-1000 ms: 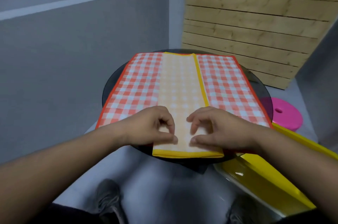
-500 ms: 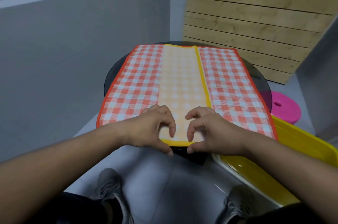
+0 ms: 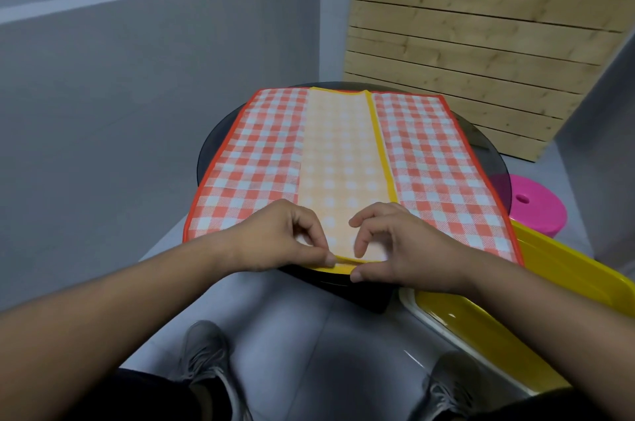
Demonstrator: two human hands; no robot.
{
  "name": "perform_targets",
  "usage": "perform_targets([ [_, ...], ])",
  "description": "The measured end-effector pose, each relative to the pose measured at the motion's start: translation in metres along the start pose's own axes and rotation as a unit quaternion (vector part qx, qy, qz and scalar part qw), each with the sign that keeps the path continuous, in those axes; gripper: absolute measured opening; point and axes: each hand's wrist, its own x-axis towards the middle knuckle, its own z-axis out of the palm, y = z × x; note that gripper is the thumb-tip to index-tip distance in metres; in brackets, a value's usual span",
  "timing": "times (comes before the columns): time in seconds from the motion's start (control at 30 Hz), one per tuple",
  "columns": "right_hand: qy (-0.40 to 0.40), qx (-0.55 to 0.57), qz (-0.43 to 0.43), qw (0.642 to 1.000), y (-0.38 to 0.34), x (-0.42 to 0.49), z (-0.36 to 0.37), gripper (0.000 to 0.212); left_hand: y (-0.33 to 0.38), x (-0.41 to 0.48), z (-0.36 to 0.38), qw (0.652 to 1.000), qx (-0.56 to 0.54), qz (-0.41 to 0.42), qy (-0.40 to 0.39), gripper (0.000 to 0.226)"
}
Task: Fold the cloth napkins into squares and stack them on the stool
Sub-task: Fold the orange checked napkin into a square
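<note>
Yellow napkin is folded into a long strip, lying lengthwise down the middle of the red napkin. Its near end sits right at both hands, at the table's near edge.

Left hand pinches the near yellow hem between thumb and forefinger, at the strip's left corner. Right hand pinches the same hem at the right corner, thumb on the front of the hem, forefinger curled down onto the top. The hem looks slightly raised between the two thumbs. Hands are close together, thumbs nearly meeting.

Count:
- 2 napkins, one yellow check, one red check. The red one is spread flat under the yellow, covering most of the round dark table.
- 1 pink stool, right of the table, apart from the hands, nothing on it.
- 1 yellow tray, low right, under the right forearm.
- 2 grey shoes on the floor below.

Pose: both forearms reach in from the bottom corners, converging. Knuckles up, remaining fingers loosely curled, wrists about level with the table edge.
</note>
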Motion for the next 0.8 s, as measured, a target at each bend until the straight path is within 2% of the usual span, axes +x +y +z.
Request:
perform_targets([
  [0.17, 0.032, 0.033, -0.010, 0.999, 0.000, 0.002, -0.009, 0.023, 0.009, 0.002, -0.008, 0.998, -0.050, -0.017, 0.016, 0.012],
  [0.4, 0.074, 0.150, 0.001, 0.986, -0.008, 0.007, -0.022, 0.009, 0.023, 0.003, -0.014, 0.997, -0.064, 0.007, 0.043, 0.020],
  [0.5, 0.083, 0.178, 0.007, 0.980, -0.009, 0.010, -0.029, 0.014, 0.029, 0.002, -0.017, 0.998, -0.043, 0.035, 0.024, 0.037],
  [0.6, 0.093, 0.197, 0.005, 0.976, -0.007, 0.016, -0.033, 0.014, 0.032, 0.003, -0.020, 0.997, -0.016, 0.060, 0.041, 0.047],
  [0.7, 0.099, 0.210, 0.012, 0.973, -0.007, 0.021, -0.039, 0.014, 0.033, 0.009, -0.021, 0.992, -0.006, 0.090, 0.092, 0.035],
  [0.8, 0.097, 0.209, 0.012, 0.973, -0.008, 0.025, -0.048, 0.020, 0.031, 0.019, -0.023, 0.981, -0.040, 0.096, 0.163, 0.018],
])
